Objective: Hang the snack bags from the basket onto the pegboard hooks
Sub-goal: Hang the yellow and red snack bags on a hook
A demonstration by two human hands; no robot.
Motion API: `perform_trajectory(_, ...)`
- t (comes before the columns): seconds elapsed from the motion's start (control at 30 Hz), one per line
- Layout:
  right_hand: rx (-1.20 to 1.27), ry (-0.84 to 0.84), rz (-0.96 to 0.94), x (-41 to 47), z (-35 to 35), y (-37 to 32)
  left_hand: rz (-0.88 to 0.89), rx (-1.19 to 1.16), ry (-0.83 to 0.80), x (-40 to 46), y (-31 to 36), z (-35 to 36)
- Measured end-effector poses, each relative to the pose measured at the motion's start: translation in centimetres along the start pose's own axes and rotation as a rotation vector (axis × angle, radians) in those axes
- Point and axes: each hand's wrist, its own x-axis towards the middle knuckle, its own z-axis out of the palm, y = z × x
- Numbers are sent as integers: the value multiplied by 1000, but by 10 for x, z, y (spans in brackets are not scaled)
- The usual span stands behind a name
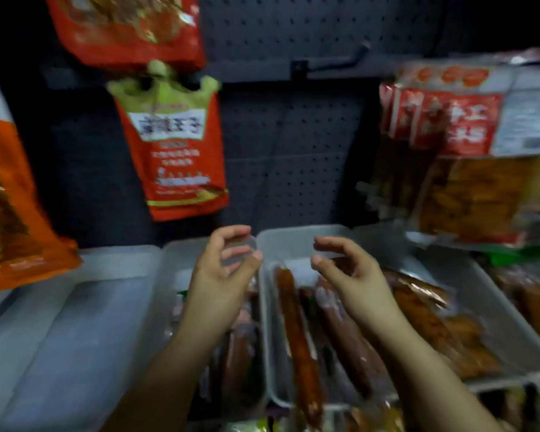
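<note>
A dark pegboard [293, 145] fills the back. On it hangs a red snack bag with a green crown-shaped top [172, 151]; a second red bag [128, 26] hangs above it. A bare black hook [331, 62] sticks out at upper centre. At the right hang red-and-clear snack bags [468, 157]. My left hand [222, 269] and my right hand [346, 272] hover side by side above the trays, fingers curled apart, nothing held. The frame is blurred.
Grey plastic trays [293, 241] below hold long packed sausages [296, 332] and brown wrapped snacks [434, 325]. A grey tray [75, 322] sits at the left. An orange bag [10, 207] hangs at the far left edge.
</note>
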Motion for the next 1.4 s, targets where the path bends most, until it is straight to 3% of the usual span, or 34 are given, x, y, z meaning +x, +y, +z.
perform_trajectory(0.27, -43, 259, 260, -138, -205, 57, -130, -171, -530, -94, -19, 182)
perform_trajectory(0.4, -155, 415, 479, -211, -284, 109, -280, -135, -787, -155, -59, 263)
perform_trajectory(0.53, -323, 433, 690, -271, -331, 169, -460, -32, -944, -212, -110, 319)
perform_trajectory(0.67, -549, 351, 775, -297, -350, 213, -651, 97, -894, -249, -153, 352)
perform_trajectory(0.8, -799, 270, 797, -299, -372, 253, -672, 149, -813, -272, -166, 377)
perform_trajectory(0.93, -857, 199, 1040, -306, -382, 281, -688, 141, -900, -284, -161, 401)
perform_trajectory(1.03, -898, 172, 1104, -314, -371, 287, -779, 171, -925, -290, -163, 415)
perform_trajectory(1.17, -931, 227, 1014, -318, -343, 277, -856, 69, -894, -305, -162, 427)
perform_trajectory(1.3, -755, 204, 826, -319, -313, 266, -974, -16, -570, -310, -168, 432)
perform_trajectory(1.4, -539, 246, 761, -318, -317, 266, -944, 7, -505, -300, -175, 423)
